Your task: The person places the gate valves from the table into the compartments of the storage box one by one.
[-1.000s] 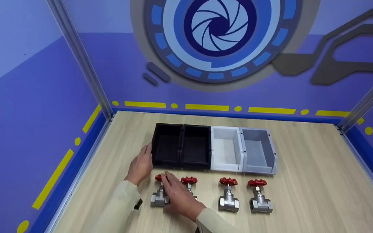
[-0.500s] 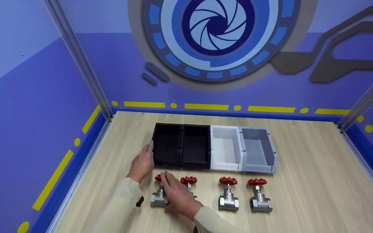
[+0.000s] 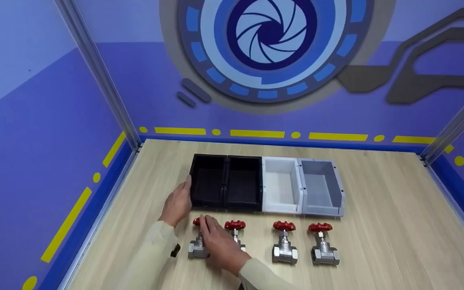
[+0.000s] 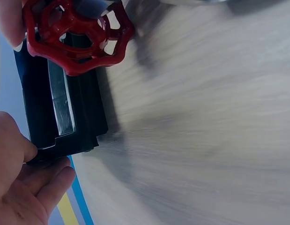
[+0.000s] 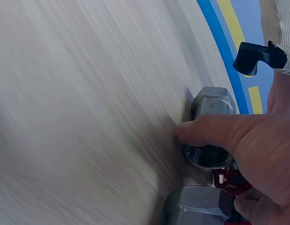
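I have the left hand (image 3: 176, 204) pinching the bin (image 3: 207, 201) and the right hand (image 3: 220, 243), part-closed, gripping the leftmost valve (image 3: 197, 249) just in front, likely rigid and heavy (metal, I'd guess), best lifted by its body (image 5: 213, 100).

Tabletop (image 3: 393, 225) fills lower frame. Four bins (image 3: 262, 185) side by side, centre; four valves (image 3: 284, 253) in a row below, in front. Left hand (image 3: 177, 204) at left side of leftmost bin (image 3: 207, 202); right hand (image 3: 223, 245) over two leftmost valves. Wall (image 3: 135, 80) behind, upper frame.
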`<act>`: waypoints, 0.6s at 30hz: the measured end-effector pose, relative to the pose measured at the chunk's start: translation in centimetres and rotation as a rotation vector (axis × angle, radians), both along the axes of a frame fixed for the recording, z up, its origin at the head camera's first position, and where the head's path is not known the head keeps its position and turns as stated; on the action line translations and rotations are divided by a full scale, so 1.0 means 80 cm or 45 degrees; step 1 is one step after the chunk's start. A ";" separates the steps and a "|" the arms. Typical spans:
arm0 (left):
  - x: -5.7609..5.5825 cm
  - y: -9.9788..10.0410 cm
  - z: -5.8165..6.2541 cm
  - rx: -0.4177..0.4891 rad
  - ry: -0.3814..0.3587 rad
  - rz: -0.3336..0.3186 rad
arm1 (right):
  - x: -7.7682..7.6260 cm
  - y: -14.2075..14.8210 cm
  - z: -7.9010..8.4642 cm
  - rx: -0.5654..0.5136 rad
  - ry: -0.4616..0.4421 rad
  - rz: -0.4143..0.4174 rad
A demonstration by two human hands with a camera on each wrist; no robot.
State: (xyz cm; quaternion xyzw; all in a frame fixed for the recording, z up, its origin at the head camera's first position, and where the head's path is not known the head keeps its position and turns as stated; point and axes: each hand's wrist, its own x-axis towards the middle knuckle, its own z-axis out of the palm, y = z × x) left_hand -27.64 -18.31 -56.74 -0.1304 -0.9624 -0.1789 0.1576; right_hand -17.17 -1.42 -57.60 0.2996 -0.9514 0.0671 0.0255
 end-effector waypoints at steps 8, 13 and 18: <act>-0.001 0.000 -0.003 -0.002 0.048 0.005 | -0.002 -0.001 -0.003 -0.008 0.008 0.005; -0.001 0.001 -0.003 0.022 0.018 0.007 | -0.001 -0.002 -0.003 0.001 0.011 -0.012; -0.001 0.002 -0.001 0.040 0.006 0.004 | 0.000 -0.002 -0.003 -0.026 -0.059 -0.013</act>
